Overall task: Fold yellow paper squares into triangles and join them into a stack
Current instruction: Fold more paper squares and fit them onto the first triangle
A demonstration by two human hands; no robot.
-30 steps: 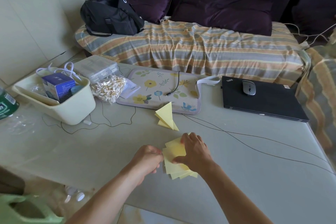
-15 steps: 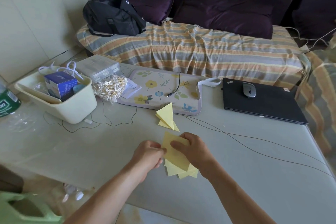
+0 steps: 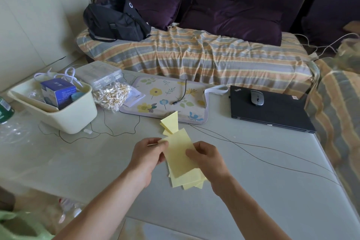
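Note:
A single yellow paper square (image 3: pixel 178 154) is lifted just above the table between both hands. My left hand (image 3: pixel 149 155) pinches its upper left corner. My right hand (image 3: pixel 206 159) pinches its right edge with thumb on top. Beneath it lies a loose pile of yellow squares (image 3: pixel 191 180) on the grey table (image 3: pixel 253 191). Just beyond, near the mat's front edge, sit the folded yellow triangles (image 3: pixel 171 122), joined and partly upright.
A floral mat (image 3: pixel 165 97) with a cable lies behind the triangles. At right is a closed black laptop (image 3: pixel 272 113) with a mouse (image 3: pixel 256 98). At left stand a cream bin (image 3: pixel 56 107) and a bag of cotton swabs (image 3: pixel 111 95). Thin wires (image 3: pixel 253 152) cross the table.
Both hands took the top square from the pile and lifted it off, raising it a little further away from me. The pile and the folded triangles stayed put.

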